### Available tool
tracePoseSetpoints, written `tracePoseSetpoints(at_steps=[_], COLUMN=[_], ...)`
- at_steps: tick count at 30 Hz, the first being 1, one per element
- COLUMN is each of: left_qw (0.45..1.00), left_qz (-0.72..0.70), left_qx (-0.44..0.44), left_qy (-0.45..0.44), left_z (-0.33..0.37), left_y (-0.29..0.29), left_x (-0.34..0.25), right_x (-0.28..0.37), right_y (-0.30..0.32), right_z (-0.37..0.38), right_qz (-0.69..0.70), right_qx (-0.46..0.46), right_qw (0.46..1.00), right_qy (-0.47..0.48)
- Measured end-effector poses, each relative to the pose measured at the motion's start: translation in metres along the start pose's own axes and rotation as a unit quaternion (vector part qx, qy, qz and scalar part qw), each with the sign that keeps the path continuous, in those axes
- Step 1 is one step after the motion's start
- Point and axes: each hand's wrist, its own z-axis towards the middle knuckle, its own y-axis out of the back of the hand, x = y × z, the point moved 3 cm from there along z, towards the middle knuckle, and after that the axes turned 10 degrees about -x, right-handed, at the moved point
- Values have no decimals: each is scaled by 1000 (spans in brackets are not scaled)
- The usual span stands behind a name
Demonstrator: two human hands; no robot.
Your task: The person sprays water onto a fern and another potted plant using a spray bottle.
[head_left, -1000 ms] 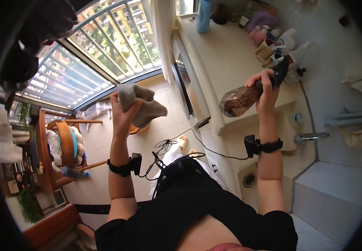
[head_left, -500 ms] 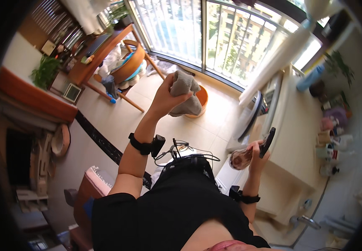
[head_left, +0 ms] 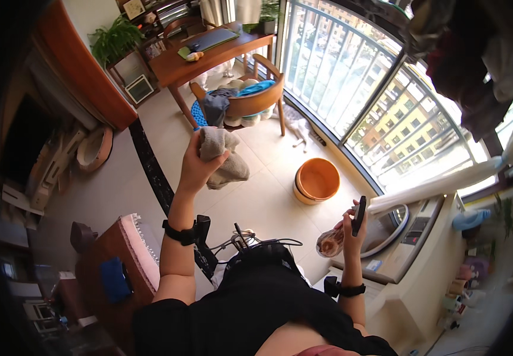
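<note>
A bunched grey cloth (head_left: 228, 169) hangs from my left hand (head_left: 196, 163), the fingers closed round its upper part and the lower end loose above the tiled floor. My right hand (head_left: 352, 232) grips a clear spray bottle (head_left: 331, 242) with a black top; the bottle is tilted, its round base toward the left. That hand is nearest to the front-loading washing machine (head_left: 413, 237). Between and beyond my hands, an orange-brown bucket (head_left: 317, 181) stands on the floor, apart from both.
Ahead are a wooden desk (head_left: 218, 50) and a chair (head_left: 250, 101) draped with clothes. A grey-and-white cat (head_left: 297, 127) lies by the window railing. A counter with bottles (head_left: 467, 279) runs along the right. On the left stands a brown cabinet with a pink cover (head_left: 141, 252).
My view has swung left, so the bucket, desk and chair show farther right. The cloth no longer overlaps the bucket in view. Both hands keep their hold.
</note>
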Motion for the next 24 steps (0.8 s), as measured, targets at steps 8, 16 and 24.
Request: tracePoseSetpoints(at_steps=[8, 16, 24], left_qw=[984, 963, 970], left_qz=[85, 135, 167], left_qx=[-154, -233, -178], left_qy=[-25, 16, 3], left_z=[42, 53, 185], left_y=[169, 257, 275], left_x=[45, 94, 141], right_x=[6, -8, -31], right_y=[-171, -338, -497], right_z=[29, 71, 128], right_qz=[37, -4, 116], right_qx=[132, 274, 315], right_qw=[991, 961, 940], right_qy=[-11, -36, -54])
